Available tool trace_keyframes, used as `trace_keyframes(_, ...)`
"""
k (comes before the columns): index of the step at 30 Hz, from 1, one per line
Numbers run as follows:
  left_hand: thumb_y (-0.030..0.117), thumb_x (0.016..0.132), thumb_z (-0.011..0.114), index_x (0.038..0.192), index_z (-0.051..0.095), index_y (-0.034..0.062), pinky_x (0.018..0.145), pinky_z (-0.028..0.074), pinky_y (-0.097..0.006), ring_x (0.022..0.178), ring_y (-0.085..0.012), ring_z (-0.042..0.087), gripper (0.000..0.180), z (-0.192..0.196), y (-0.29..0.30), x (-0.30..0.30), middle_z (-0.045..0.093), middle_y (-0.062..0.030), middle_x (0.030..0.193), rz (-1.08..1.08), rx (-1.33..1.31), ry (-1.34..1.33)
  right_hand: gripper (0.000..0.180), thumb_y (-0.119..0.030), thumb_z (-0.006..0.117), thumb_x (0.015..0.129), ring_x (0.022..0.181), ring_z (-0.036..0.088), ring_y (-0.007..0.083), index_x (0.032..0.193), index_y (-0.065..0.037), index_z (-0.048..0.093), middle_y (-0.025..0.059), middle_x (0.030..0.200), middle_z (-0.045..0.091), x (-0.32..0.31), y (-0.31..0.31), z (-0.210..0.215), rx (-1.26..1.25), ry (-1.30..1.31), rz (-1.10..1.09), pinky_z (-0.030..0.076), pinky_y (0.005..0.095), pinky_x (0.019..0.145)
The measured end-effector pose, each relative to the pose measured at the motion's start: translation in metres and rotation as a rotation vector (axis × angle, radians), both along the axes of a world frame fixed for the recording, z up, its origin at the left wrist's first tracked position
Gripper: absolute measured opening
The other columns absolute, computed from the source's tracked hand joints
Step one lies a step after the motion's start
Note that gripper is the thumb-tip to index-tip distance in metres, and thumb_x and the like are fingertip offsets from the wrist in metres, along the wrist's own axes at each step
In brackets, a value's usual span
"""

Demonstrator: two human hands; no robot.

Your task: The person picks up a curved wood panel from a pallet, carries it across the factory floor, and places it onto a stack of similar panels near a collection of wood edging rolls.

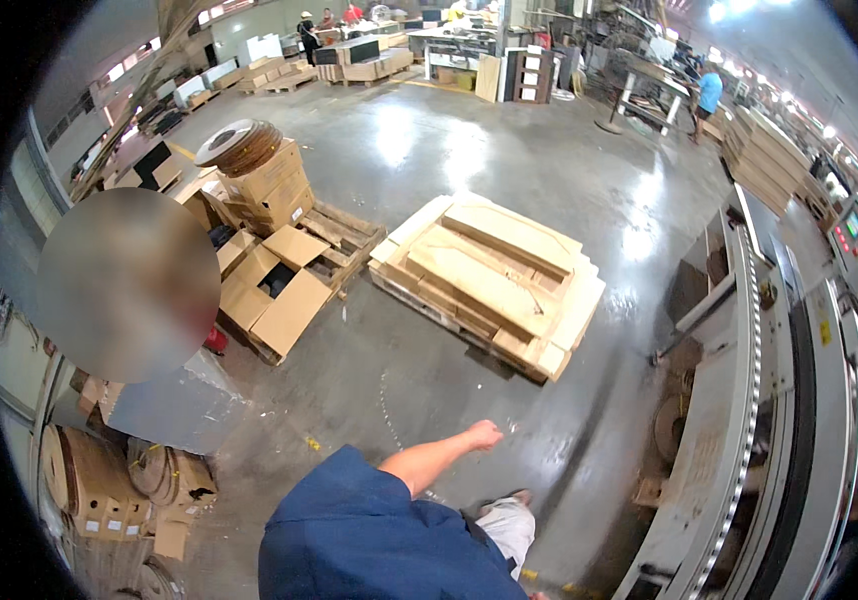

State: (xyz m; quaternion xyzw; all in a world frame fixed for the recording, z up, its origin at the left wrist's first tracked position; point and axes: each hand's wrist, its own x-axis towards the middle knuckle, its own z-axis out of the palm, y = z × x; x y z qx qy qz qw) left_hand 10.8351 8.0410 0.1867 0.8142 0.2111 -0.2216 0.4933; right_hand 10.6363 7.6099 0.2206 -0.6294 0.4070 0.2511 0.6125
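Note:
My left hand (486, 434) is closed in a loose fist in front of my body, its arm coming out of a dark blue sleeve. Nothing shows in its fingers, and it touches nothing. Beyond it, the nearest thing is a low stack of flat light-brown boards (489, 262) on the floor. Of my right hand, only a sliver of skin (539, 596) may show at the lower edge; its fingers are hidden. One leg in pale trousers (507, 528) is stretched forward over the grey floor.
An open carton (292, 312) stands beside a wooden pallet (347, 238), with brown edging rolls (249, 150) on boxes behind. More rolls (159, 470) and a grey panel (184, 405) lie left, near a blurred patch. A long machine (739, 400) with a control panel (856, 226) runs along the right. People work far off.

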Motion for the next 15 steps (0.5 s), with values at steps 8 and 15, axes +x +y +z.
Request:
trace_keyframes(8,0.027,0.073,0.049,0.070,0.062,0.0018,0.055,0.047,-0.040,0.059,-0.0295,0.059,0.028,-0.084,-0.046,0.151,0.060,-0.0151,0.063,-0.195,0.323,-0.045,0.025,-0.025,0.058,0.080,0.048,0.041,0.0131,0.082,0.000,0.057,0.0023,0.057,0.046,0.232,-0.038,0.029,-0.006,-0.025,0.075,0.034,0.0249,0.047)
trace_keyframes(15,0.021,0.072,0.055,0.064,0.059,-0.0015,0.045,0.044,-0.034,0.051,-0.0200,0.055,0.025,-0.017,-0.069,0.245,0.059,-0.0118,0.061,0.325,-0.145,0.293,0.031,-0.030,0.059,0.079,0.047,0.035,0.0122,0.083,0.001,0.060,0.0002,0.053,0.041,0.456,-0.038,0.068,0.035,-0.231,0.103,0.030,0.0241,0.049)
